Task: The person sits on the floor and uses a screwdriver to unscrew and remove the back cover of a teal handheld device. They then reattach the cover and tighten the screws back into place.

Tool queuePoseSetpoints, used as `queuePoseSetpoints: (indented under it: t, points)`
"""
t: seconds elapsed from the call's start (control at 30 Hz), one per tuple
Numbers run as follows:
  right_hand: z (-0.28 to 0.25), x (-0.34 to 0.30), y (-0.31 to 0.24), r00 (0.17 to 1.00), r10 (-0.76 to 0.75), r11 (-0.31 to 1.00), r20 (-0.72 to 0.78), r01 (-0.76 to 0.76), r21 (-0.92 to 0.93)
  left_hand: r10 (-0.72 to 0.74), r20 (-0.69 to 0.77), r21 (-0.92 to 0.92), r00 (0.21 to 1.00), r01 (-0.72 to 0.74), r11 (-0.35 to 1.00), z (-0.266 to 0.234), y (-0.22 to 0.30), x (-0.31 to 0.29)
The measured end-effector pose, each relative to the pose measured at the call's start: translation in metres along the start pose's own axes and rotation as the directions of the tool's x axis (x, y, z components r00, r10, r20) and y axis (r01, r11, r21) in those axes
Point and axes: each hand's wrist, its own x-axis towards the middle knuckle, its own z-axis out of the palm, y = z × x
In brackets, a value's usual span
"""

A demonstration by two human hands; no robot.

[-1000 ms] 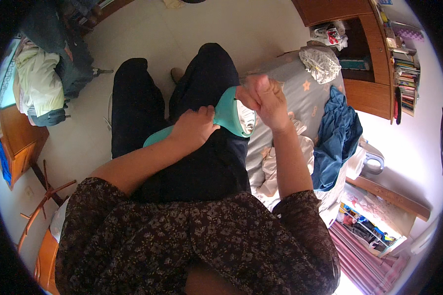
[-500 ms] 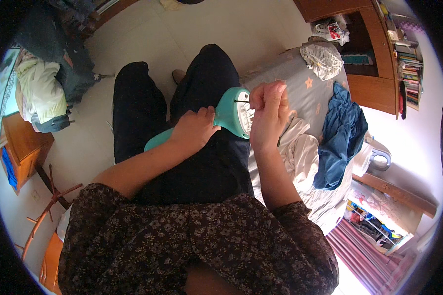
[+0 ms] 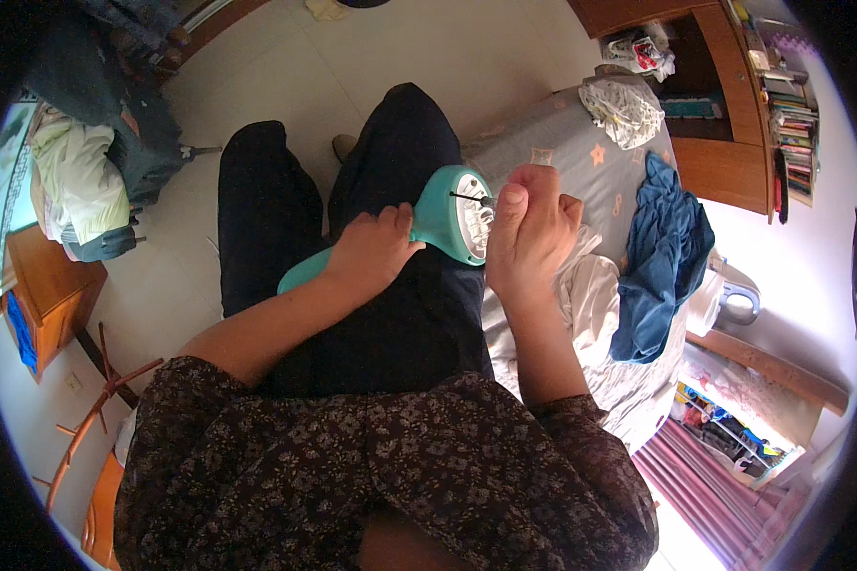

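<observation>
Tool [image 3: 487, 202], handle mostly hidden in tightly curled right hand [image 3: 535, 228]; teal device [image 3: 434, 217], neck under clasping left hand [image 3: 371, 251].

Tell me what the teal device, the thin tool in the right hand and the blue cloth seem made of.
Teal device: probably plastic, smooth and satin-looking, with an evenly curved shell.
Thin tool: likely metal; its shaft is dark, straight and narrow, the finish too small to judge.
Blue cloth: fabric, mostly matte, in loose folds; fibre unclear.

Device [image 3: 436, 219] over lap [image 3: 381, 333]; bed [image 3: 548, 138] right, clothes [image 3: 659, 266] on bed.
</observation>
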Motion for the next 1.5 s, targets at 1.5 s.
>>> queuePoseSetpoints:
  t: [1.5]
  points:
    - [-0.015, 0.026, 0.011, 0.899, -0.353, 0.931, 0.261, 0.310, 0.192, 0.037, 0.004, -0.091, 0.999, -0.036, 0.995, 0.006, -0.009, 0.002]
